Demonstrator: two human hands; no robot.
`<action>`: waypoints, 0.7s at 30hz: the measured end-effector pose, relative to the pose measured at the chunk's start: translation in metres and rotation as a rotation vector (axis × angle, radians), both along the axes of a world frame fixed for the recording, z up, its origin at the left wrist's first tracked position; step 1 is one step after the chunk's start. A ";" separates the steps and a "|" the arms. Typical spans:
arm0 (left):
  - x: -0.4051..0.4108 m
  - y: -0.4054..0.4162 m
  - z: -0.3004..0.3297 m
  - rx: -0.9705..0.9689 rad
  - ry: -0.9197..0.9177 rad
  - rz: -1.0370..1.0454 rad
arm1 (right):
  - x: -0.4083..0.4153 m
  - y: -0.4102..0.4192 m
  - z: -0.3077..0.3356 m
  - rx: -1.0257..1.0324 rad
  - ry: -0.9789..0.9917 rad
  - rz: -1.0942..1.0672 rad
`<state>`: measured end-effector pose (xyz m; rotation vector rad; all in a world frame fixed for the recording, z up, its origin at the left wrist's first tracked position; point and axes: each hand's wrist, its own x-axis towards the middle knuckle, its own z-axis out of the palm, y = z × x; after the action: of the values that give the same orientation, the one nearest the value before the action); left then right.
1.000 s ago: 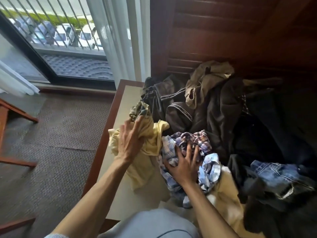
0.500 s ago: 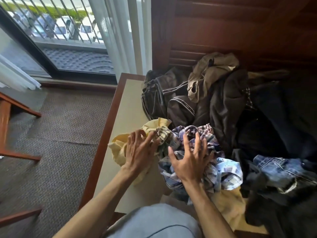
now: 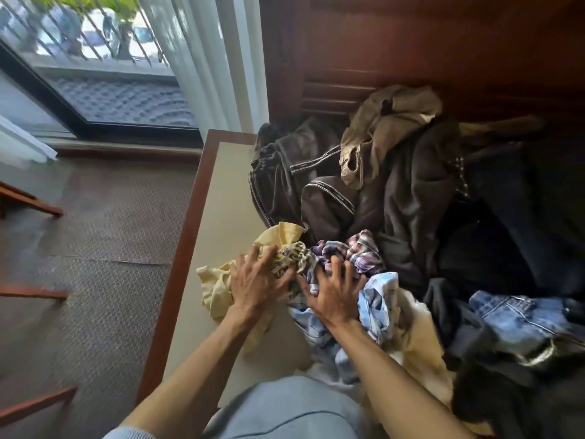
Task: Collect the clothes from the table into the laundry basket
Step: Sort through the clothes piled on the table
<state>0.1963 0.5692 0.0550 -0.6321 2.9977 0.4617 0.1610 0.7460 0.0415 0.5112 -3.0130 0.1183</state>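
Note:
A heap of clothes covers the beige table (image 3: 221,185). My left hand (image 3: 256,280) presses with spread fingers on a pale yellow garment (image 3: 218,289) beside a patterned cloth (image 3: 296,256). My right hand (image 3: 335,293) digs curled fingers into a blue and purple plaid shirt (image 3: 376,296). Behind them lie a brown jacket with white stripes (image 3: 285,185), a khaki garment (image 3: 380,128) and dark clothes (image 3: 506,217). Blue jeans (image 3: 522,315) lie at the right. No laundry basket is in view.
The table's wooden rim (image 3: 186,236) runs along the left, with carpet (image 3: 95,264) beyond it. Wooden chair legs (image 3: 31,201) stand at the far left. A white curtain (image 3: 205,58) and a window are behind; a wooden panel (image 3: 411,42) backs the table.
My left hand has brought the yellow garment down and in toward the plaid shirt. Both hands now sit close together on the bunched clothes, and the right fingers have curled into the plaid.

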 end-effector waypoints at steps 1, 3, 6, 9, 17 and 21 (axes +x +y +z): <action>-0.002 -0.001 0.000 -0.007 0.019 0.000 | -0.003 -0.001 0.000 0.003 0.032 0.003; -0.004 -0.002 0.003 -0.009 0.045 -0.001 | -0.009 -0.002 0.001 0.006 0.083 0.011; -0.002 -0.005 0.009 0.039 0.042 0.052 | -0.015 -0.001 0.005 -0.001 0.097 0.016; 0.011 -0.008 0.018 0.113 0.070 0.140 | -0.015 0.004 0.010 -0.025 0.063 -0.012; 0.039 -0.012 0.092 0.129 0.228 0.171 | 0.007 0.017 0.093 -0.236 0.285 -0.152; 0.033 0.004 0.157 0.167 0.409 0.054 | 0.031 0.032 0.161 -0.376 0.405 -0.241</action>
<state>0.2296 0.5731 0.2117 -0.6770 3.2681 0.9403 0.1922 0.7777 0.2030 0.1155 -2.5430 0.4873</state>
